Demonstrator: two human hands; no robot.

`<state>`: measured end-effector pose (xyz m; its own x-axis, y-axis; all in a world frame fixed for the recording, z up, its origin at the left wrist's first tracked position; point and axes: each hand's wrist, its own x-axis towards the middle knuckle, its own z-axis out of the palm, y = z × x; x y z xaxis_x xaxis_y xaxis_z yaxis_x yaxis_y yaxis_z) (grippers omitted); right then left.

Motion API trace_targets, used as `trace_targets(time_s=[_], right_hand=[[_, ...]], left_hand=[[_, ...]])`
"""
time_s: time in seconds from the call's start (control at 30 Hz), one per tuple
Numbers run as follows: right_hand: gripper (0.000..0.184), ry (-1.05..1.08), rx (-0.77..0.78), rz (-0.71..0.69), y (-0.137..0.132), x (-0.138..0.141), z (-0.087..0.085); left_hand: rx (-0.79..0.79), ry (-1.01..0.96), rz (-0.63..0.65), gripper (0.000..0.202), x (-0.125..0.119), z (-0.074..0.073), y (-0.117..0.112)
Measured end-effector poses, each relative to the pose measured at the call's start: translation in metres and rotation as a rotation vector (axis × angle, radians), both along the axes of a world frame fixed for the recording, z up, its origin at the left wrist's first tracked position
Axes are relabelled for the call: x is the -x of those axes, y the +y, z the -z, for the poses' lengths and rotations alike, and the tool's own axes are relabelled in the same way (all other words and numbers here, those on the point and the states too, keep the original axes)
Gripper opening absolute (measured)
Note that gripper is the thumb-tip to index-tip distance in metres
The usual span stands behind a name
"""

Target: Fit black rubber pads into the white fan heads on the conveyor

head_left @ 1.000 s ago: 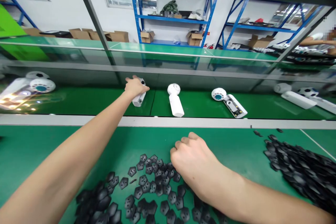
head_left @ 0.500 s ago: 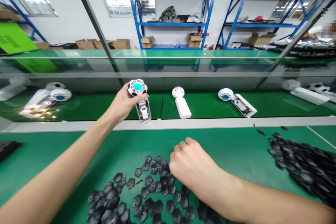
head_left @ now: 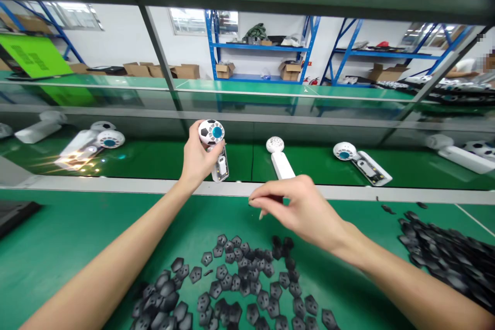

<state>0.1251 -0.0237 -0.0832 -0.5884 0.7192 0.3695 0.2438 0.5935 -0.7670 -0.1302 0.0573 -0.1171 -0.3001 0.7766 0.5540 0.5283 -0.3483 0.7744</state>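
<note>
The white handheld unit point(head_left: 212, 134) is gripped in the left hand point(head_left: 196, 159), with the fingers wrapped behind its football-patterned head and the thumb set just below. The blue-centred face and exposed handle interior are turned toward the camera. The unit is positioned over the recessed green strip point(head_left: 315, 167); whether its handle is touching cannot be told.

The right hand point(head_left: 299, 201) is held over the green bench point(head_left: 185, 229), nearer the camera, with thumb and index finger brought together. A small dark edge is visible at the fingertips; whether a part is pinched there cannot be told. Black pentagonal pieces point(head_left: 244, 284) are spread below this hand, and a dark pile point(head_left: 444, 250) is located to its right. Beyond it, another white unit point(head_left: 275, 145) is partly covered.

The step in hand is judged to be unit handling. For the next move, a steady head and careful fingertip alignment are judged necessary.
</note>
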Motion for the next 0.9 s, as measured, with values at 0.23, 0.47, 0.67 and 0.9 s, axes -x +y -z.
trace_targets(time_s=[0.23, 0.47, 0.67, 0.9], right_hand=[[0.017, 0.374, -0.483, 0.156, -0.003, -0.008, -0.002], [0.022, 0.221, -0.941, 0.128, 0.003, -0.029, -0.006], [0.027, 0.142, -1.041, 0.162, 0.008, -0.034, -0.003], [0.013, 0.477, -0.494, 0.205, 0.001, -0.007, -0.001]], left_hand=[[-0.068, -0.473, 0.224, 0.071, -0.008, 0.005, 0.002], [0.076, -0.701, 0.268, 0.077, -0.009, -0.01, -0.022], [0.116, -0.551, 0.283, 0.06, -0.015, -0.009, -0.037], [0.265, -0.663, 0.367, 0.065, -0.049, -0.026, -0.068]])
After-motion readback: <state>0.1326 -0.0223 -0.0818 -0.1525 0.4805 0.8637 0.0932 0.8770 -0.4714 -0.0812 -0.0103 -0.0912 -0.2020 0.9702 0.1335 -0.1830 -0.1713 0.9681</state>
